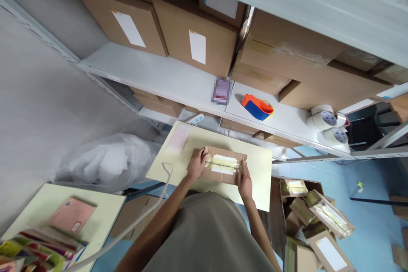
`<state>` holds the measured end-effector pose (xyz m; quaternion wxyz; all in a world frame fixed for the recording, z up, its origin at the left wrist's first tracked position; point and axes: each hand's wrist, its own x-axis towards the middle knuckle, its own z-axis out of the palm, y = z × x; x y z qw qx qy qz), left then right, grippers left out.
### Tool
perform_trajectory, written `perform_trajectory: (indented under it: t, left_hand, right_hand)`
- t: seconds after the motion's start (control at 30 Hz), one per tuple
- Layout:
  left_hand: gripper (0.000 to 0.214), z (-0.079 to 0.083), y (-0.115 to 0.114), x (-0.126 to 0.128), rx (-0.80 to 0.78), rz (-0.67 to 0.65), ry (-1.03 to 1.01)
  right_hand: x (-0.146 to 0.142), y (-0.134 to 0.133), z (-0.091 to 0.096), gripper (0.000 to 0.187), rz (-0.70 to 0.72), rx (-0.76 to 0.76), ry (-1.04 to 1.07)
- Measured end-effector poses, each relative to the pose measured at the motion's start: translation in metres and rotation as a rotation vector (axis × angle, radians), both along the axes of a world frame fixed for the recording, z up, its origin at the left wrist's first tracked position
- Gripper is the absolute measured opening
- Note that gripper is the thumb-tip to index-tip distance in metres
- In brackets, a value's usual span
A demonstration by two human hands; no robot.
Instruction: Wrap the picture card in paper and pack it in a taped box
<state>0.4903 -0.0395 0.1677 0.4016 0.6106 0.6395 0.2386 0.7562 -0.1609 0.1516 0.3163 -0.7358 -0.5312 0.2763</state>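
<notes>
A small brown cardboard parcel (219, 172) with a white label and a strip of clear tape lies on a pale yellow table (261, 161). My left hand (196, 164) rests on the parcel's left end, fingers curled over its edge. My right hand (245, 179) presses on the right end, fingers lying fairly flat along the side. Both hands touch the parcel, which stays flat on the table.
An orange and blue tape dispenser (257, 107) and several tape rolls (328, 124) sit on the grey shelf (153, 72) behind, below stacked cartons. A box of taped parcels (315, 212) stands at the right. A plastic bag (105, 161) and a second table (63, 216) are at the left.
</notes>
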Motion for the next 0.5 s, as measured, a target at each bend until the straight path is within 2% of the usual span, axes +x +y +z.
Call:
perform_trajectory:
  t: [0.17,0.3,0.5]
  left_hand:
    - [0.063,0.001,-0.004,-0.009,-0.011,-0.044,-0.126]
    - [0.054,-0.001,-0.002,-0.011,-0.059,-0.056,-0.081]
    - [0.051,-0.009,-0.001,-0.013,0.004,-0.030,-0.026]
  right_hand:
    - [-0.004,-0.001,0.000,0.075,-0.010,0.000,0.027]
    - [-0.003,-0.001,-0.002,0.074,0.002,0.007,0.040]
    - [0.004,0.002,-0.008,0.068,-0.009,0.110,-0.048]
